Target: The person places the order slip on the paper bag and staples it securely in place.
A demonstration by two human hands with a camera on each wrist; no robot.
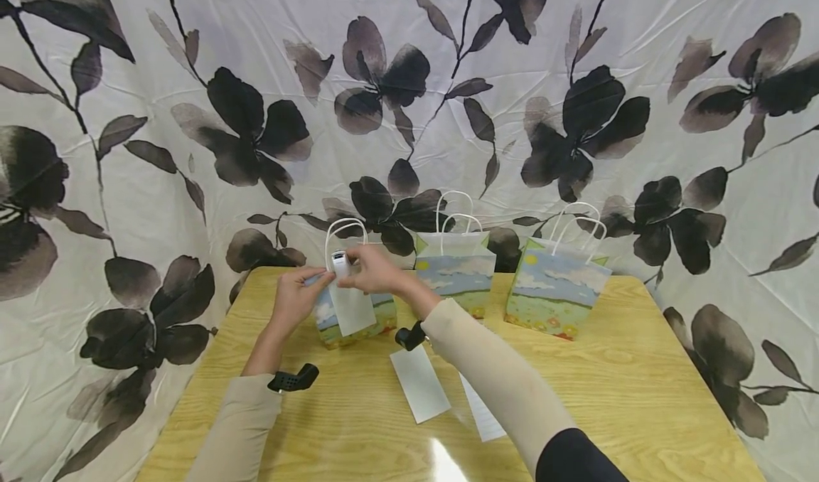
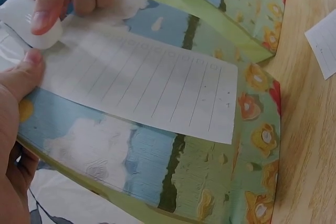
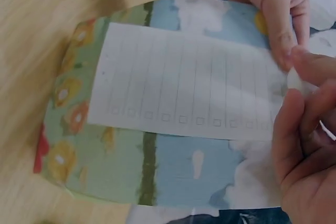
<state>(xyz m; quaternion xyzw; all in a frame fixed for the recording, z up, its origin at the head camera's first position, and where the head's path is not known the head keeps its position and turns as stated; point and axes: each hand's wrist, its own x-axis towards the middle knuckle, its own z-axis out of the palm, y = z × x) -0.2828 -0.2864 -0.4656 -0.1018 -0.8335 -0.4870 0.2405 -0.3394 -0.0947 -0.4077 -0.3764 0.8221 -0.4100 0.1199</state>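
A paper gift bag (image 1: 387,315) printed with sky, clouds and flowers stands at the left of the table, tilted back. Against its front lies a white lined checklist sheet (image 2: 157,87). At the bag's top edge my left hand (image 1: 297,293) pinches bag and sheet, its thumb in front and other fingers behind the bag. Between thumb and fingers, my right hand (image 1: 371,269) holds a small white stapler (image 2: 31,22) over the top of the sheet. Up close in the right wrist view, its fingers (image 3: 291,129) hide most of the stapler.
Two matching gift bags, one in the middle (image 1: 454,276) and one at the right (image 1: 557,290), stand along the back of the wooden table (image 1: 640,397). A blank-looking sheet (image 1: 420,384) and a lined sheet (image 1: 480,411) lie in front, the latter partly under my right sleeve. Floral fabric (image 1: 448,112) hangs behind.
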